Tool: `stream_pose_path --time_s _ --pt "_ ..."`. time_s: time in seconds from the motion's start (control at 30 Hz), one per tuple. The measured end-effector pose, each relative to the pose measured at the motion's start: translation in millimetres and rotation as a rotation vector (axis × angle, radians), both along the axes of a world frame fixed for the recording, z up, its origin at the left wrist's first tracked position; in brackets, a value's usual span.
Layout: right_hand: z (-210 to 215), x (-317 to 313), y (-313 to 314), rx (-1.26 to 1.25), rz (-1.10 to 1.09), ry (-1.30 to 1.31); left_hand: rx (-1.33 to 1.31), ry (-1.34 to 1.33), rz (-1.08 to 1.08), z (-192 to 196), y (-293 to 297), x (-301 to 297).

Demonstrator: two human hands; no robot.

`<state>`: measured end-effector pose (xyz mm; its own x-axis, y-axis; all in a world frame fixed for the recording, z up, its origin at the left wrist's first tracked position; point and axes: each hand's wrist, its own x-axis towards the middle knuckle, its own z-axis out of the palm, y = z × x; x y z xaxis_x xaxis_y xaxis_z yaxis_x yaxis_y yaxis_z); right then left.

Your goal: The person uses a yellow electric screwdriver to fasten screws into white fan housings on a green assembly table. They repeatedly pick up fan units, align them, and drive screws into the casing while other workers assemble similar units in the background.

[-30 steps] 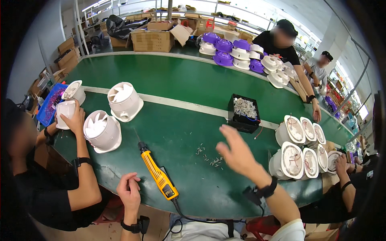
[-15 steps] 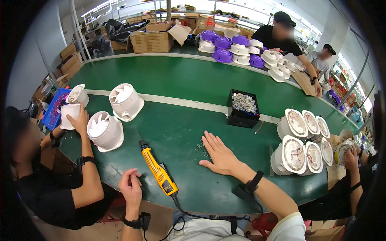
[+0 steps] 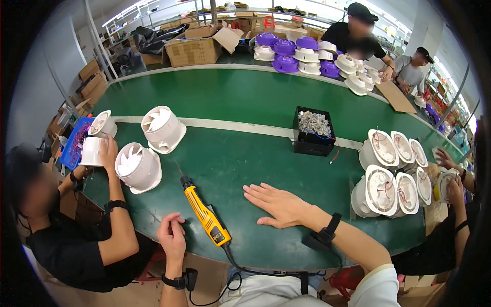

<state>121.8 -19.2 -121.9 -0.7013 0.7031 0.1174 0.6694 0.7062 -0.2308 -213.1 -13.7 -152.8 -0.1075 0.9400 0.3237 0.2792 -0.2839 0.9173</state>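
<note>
My right hand (image 3: pixel 283 205) lies flat on the green tabletop, fingers stretched out toward the left. Nothing shows in its grip, and what is beneath the palm is hidden. My left hand (image 3: pixel 171 231) is at the near table edge, its fingers loosely bent and apart, with no object visible in them. Between the hands, nearer the left, a yellow electric screwdriver (image 3: pixel 205 217) rests on the table, bit pointing away and its black cord running toward me. Beyond my right hand stands a black box (image 3: pixel 313 144) filled with small silvery screws (image 3: pixel 314 123).
White fan housings (image 3: pixel 138 168) stand at left, beside a co-worker holding another white housing (image 3: pixel 92 151). A blue tray (image 3: pixel 68 156) is behind. White housings with wires (image 3: pixel 381 190) are grouped at right, near another co-worker's hands. Purple and white parts (image 3: pixel 284 63) line the far edge.
My right hand has swept left and slightly nearer me; the loose screws beside its fingers no longer show. My left hand stays near the edge. Across the table, a co-worker's arm has drawn back.
</note>
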Motion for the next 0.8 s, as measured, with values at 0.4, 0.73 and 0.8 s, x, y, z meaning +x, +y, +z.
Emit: stream_pose_path --time_s 0.4,0.73,0.8 --pt "8.1 3.8 -56.3 -0.101 0.101 -0.049 0.013 -0.07 -0.007 -1.5 0.2 -2.3" --pt "10.3 17.4 -84.0 -0.032 -0.406 0.01 0.209 0.25 -0.39 83.4 -78.7 83.8" --pt "8.0 13.2 -74.8 -0.009 -0.43 0.027 0.11 0.529 -0.528 78.5 -85.3 119.0"
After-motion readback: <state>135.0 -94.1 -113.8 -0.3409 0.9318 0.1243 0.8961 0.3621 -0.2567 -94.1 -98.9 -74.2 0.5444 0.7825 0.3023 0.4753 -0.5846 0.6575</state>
